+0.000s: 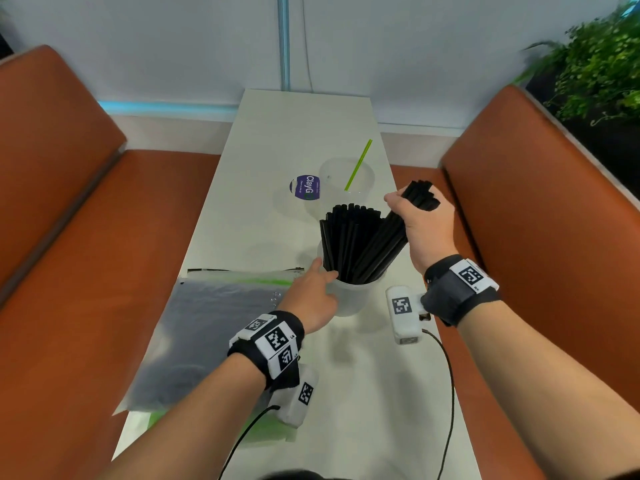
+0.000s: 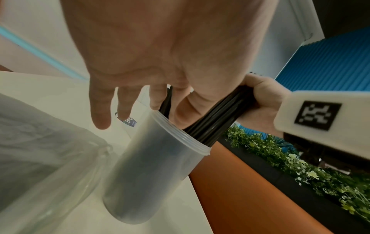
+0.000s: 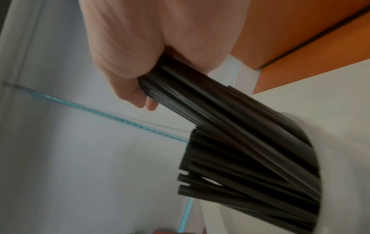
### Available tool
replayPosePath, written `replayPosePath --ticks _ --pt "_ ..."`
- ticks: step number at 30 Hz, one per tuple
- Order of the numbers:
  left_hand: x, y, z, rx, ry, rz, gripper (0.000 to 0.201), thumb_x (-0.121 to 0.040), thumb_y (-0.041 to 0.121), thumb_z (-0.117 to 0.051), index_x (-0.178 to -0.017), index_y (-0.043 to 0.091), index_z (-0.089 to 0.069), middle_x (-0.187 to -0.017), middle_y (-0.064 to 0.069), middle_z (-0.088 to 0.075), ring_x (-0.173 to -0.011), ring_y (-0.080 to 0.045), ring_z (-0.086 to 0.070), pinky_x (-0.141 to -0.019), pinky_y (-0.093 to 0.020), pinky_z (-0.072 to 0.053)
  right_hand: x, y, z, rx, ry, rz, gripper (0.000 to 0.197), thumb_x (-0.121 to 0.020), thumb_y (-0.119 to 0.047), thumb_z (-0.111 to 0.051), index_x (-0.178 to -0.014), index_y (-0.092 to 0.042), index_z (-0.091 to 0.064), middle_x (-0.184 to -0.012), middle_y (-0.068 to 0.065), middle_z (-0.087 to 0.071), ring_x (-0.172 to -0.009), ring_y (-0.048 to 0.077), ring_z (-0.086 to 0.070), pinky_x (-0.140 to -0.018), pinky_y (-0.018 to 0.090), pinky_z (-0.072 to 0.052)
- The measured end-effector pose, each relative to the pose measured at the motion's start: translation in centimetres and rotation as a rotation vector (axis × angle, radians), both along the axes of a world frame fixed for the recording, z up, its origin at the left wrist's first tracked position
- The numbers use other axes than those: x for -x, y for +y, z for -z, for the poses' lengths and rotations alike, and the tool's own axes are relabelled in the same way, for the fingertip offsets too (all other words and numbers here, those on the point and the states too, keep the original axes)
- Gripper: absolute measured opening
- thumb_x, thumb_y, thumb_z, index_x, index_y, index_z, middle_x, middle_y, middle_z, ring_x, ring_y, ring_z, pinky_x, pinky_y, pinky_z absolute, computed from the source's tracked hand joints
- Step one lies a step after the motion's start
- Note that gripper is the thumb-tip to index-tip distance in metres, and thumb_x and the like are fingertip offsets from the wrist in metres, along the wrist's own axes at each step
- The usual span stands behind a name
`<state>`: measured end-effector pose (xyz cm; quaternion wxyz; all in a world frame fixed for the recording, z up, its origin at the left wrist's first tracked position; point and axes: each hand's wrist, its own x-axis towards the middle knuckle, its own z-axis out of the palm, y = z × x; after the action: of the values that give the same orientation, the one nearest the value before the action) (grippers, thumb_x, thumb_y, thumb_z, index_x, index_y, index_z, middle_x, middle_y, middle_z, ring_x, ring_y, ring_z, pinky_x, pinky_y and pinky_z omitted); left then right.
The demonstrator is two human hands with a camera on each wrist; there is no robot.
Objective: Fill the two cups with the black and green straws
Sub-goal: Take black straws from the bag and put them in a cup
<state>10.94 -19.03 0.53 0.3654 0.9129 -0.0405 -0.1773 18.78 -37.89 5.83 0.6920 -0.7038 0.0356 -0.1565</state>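
A frosted near cup (image 1: 349,299) (image 2: 152,166) stands mid-table, packed with black straws (image 1: 349,237) (image 3: 240,158). My right hand (image 1: 412,206) (image 3: 140,88) grips a thick bundle of black straws (image 1: 398,230) (image 2: 216,117) that leans to the right, its lower ends inside the cup. My left hand (image 1: 318,282) (image 2: 140,102) rests against the cup's rim on its left side, fingers fairly straight, thumb touching the rim. Farther back stands a second clear cup (image 1: 346,174) holding one green straw (image 1: 358,165).
A plastic bag (image 1: 214,327) lies on the white table (image 1: 277,133) at the near left, with green straws (image 1: 263,281) showing along its far edge. A purple round label (image 1: 305,187) sits by the far cup. Orange benches (image 1: 86,237) flank the table; a plant (image 1: 602,71) is far right.
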Motion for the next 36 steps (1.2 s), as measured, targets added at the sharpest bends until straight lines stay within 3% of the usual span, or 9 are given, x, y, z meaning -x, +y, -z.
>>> replayPosePath --ticks 3,6,9,14,17,19,24,29,36 --pt "-0.1 0.2 0.2 -0.016 0.017 -0.002 0.056 -0.092 0.010 -0.044 -0.147 0.025 -0.043 -0.164 0.005 -0.014 -0.144 -0.023 -0.030 -0.110 -0.031 -0.034 -0.1 0.3 2.3 0.003 0.068 0.002 0.016 -0.070 -0.016 -0.077 -0.079 -0.027 -0.070 -0.080 -0.012 -0.072 -0.073 0.002 -0.067 -0.064 0.015 -0.051" --pt "-0.1 0.2 0.4 -0.010 0.032 -0.009 0.056 -0.093 0.012 -0.045 -0.147 0.027 -0.043 -0.165 0.006 -0.008 -0.149 -0.023 -0.021 -0.115 -0.034 -0.027 0.4 0.8 5.0 0.127 0.154 0.000 0.020 -0.070 -0.019 -0.079 -0.078 -0.030 -0.065 -0.078 -0.012 -0.068 -0.075 0.006 -0.066 -0.067 0.025 -0.053" --pt "-0.1 0.2 0.4 0.003 0.038 -0.017 0.056 -0.093 0.012 -0.046 -0.147 0.028 -0.043 -0.165 0.006 -0.007 -0.149 -0.022 -0.019 -0.116 -0.033 -0.024 1.0 1.1 6.6 0.240 0.226 -0.034 0.040 -0.072 -0.022 -0.081 -0.106 -0.027 -0.060 -0.108 -0.004 -0.064 -0.098 0.011 -0.064 -0.086 0.032 -0.054" --pt "0.0 0.3 0.3 0.025 0.029 -0.020 0.056 -0.093 0.012 -0.046 -0.147 0.028 -0.043 -0.164 0.008 -0.011 -0.148 -0.021 -0.022 -0.113 -0.030 -0.026 -0.5 1.0 4.2 0.342 0.097 -0.134 0.077 -0.070 -0.047 -0.077 -0.133 -0.053 -0.035 -0.141 -0.014 -0.042 -0.127 0.011 -0.044 -0.100 0.030 -0.038" --pt "0.0 0.1 0.1 0.033 -0.001 -0.021 0.054 -0.093 0.011 -0.046 -0.145 0.025 -0.046 -0.161 0.007 -0.021 -0.142 -0.020 -0.031 -0.099 -0.020 -0.025 -1.9 2.0 2.7 0.683 0.027 -0.326 0.080 -0.071 -0.061 -0.070 -0.140 -0.053 -0.030 -0.150 -0.011 -0.037 -0.139 0.015 -0.032 -0.111 0.038 -0.031" --pt "0.1 0.1 -0.1 0.024 -0.008 -0.017 0.053 -0.092 0.011 -0.048 -0.144 0.023 -0.047 -0.161 0.006 -0.021 -0.140 -0.021 -0.033 -0.101 -0.021 -0.028 -2.4 3.1 2.4 0.973 0.031 -0.456 0.085 -0.068 -0.073 -0.062 -0.142 -0.055 -0.024 -0.153 -0.004 -0.033 -0.143 0.022 -0.024 -0.113 0.048 -0.027" --pt "0.2 0.0 -0.2 0.015 -0.022 -0.016 0.053 -0.091 0.010 -0.049 -0.144 0.019 -0.048 -0.161 0.006 -0.023 -0.137 -0.023 -0.038 -0.100 -0.025 -0.033 -2.4 5.7 3.1 1.382 0.001 -0.479 0.063 -0.072 -0.070 -0.055 -0.130 -0.047 -0.044 -0.136 -0.002 -0.043 -0.128 0.029 -0.034 -0.100 0.048 -0.035" --pt "0.4 0.1 0.0 -0.013 0.001 0.000 0.057 -0.092 0.011 -0.046 -0.148 0.024 -0.042 -0.163 0.005 -0.017 -0.144 -0.024 -0.028 -0.111 -0.033 -0.029 -3.0 5.4 3.1 1.367 -0.009 -0.248 0.043 -0.083 -0.055 -0.053 -0.118 -0.030 -0.052 -0.119 0.006 -0.049 -0.109 0.032 -0.042 -0.091 0.045 -0.041" --pt "0.4 0.1 0.4 0.025 -0.014 -0.014 0.057 -0.092 0.010 -0.046 -0.147 0.024 -0.044 -0.159 0.007 -0.024 -0.138 -0.022 -0.036 -0.099 -0.026 -0.030 -2.2 4.6 4.0 1.479 0.020 -0.068 0.043 -0.085 -0.053 -0.052 -0.117 -0.024 -0.050 -0.120 0.009 -0.047 -0.106 0.034 -0.044 -0.088 0.046 -0.040"
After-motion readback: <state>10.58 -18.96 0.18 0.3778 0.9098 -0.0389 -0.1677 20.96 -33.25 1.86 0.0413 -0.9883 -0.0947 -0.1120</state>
